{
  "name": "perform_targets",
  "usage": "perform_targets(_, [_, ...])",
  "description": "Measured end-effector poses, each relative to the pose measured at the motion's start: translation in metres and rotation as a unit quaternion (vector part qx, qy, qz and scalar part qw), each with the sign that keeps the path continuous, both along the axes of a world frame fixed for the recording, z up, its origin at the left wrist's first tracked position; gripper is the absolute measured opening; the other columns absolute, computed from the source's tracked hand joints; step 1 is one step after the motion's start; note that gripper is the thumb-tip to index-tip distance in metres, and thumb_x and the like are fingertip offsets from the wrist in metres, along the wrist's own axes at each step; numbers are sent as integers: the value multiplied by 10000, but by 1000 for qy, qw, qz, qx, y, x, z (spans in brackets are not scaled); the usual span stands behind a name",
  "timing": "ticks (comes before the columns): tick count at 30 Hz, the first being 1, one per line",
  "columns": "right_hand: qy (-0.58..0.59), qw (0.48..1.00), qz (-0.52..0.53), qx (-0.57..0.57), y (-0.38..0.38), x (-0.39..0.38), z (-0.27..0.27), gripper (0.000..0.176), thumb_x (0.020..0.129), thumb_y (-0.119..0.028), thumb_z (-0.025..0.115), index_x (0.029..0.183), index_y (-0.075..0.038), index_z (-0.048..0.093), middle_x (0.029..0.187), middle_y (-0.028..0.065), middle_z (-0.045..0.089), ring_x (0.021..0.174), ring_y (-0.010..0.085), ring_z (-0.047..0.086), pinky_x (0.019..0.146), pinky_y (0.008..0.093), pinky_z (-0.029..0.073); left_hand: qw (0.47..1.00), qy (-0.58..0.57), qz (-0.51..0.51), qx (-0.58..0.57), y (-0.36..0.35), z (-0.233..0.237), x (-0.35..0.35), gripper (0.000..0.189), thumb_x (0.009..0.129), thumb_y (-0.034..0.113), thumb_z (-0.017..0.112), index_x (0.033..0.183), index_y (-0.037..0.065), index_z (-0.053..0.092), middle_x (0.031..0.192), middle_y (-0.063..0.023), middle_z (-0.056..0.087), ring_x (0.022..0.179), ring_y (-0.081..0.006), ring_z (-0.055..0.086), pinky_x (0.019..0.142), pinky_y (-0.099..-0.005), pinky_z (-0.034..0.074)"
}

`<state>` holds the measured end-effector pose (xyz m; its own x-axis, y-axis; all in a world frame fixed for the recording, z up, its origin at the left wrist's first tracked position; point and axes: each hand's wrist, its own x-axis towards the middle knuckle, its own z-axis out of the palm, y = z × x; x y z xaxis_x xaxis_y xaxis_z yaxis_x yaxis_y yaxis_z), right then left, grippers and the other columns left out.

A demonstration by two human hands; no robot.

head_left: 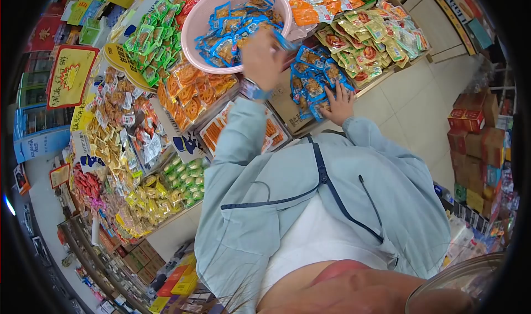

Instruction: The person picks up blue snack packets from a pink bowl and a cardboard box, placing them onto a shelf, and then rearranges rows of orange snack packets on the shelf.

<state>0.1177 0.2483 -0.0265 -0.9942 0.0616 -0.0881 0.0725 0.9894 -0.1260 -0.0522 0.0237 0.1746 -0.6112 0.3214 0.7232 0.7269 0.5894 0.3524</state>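
My left hand (261,59), a watch on its wrist, is raised over a pink basin (192,21) and is shut on a few blue snack packets (279,36). The basin holds several more of the same blue packets (232,32). My right hand (338,105) lies flat with fingers spread on a pile of blue packets (312,79) in a cardboard display box (285,106), at the near edge of the pile. It grips nothing.
Sloped display trays around the basin hold green packets (152,37), orange packets (191,90) and yellow-red packets (370,43). Mixed snacks (119,148) fill the left shelves. Tiled floor (420,92) lies at the right, with stacked cartons (475,128) beyond it.
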Motion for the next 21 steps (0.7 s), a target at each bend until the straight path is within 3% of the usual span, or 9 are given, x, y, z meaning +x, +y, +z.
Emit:
perform_targets(3, [-2, 1000, 5, 1, 2, 0, -3, 838, 833, -612, 581, 1533, -268, 273, 1611, 187, 99, 1486, 354, 102, 1120, 659, 105, 996, -23, 85, 27, -32, 19, -70, 329, 781, 162, 729, 1042, 31, 578, 966, -167, 638, 896, -376, 591, 801, -486, 469])
perform_targets(6, [-4, 1000, 7, -7, 2, 0, -2, 850, 827, -599, 593, 1535, -256, 270, 1607, 195, 100, 1480, 385, 91, 1116, 656, 101, 992, -38, 119, -24, -54, 5, -149, 318, 850, 258, 687, 1053, 37, 581, 1006, -176, 648, 910, -381, 605, 805, -503, 474])
perform_targets(8, [-20, 1000, 6, -2, 1, -1, -1, 855, 832, -615, 578, 1538, -257, 255, 1609, 202, 80, 1485, 376, 82, 1118, 659, 96, 978, -94, 143, -116, -53, -3, -179, 329, 879, 304, 650, 1084, 54, 589, 1039, -176, 652, 951, -382, 612, 820, -506, 479])
perform_targets(12, [-47, 999, 10, 4, 2, -2, 4, 868, 837, -648, 564, 1541, -257, 241, 1608, 214, 64, 1488, 372, 76, 1120, 662, 100, 928, -191, 166, -273, -36, -11, -196, 341, 918, 344, 595, 1148, 93, 602, 1107, -171, 655, 1053, -370, 613, 880, -502, 485])
perform_targets(17, [-49, 998, 18, -27, 7, 0, 6, 889, 822, -630, 607, 1539, -246, 248, 1607, 219, 65, 1489, 371, 69, 1117, 665, 100, 917, -218, 173, -288, -38, -41, -224, 334, 932, 322, 577, 1180, 101, 602, 1186, -161, 638, 1101, -365, 604, 923, -492, 480])
perform_targets(21, [-53, 997, 19, -49, 7, 1, 9, 878, 833, -613, 611, 1540, -243, 246, 1608, 208, 70, 1488, 363, 78, 1118, 658, 112, 909, -230, 200, -284, -34, -26, -216, 376, 936, 330, 562, 1213, 77, 586, 1237, -172, 613, 1126, -383, 584, 932, -495, 476])
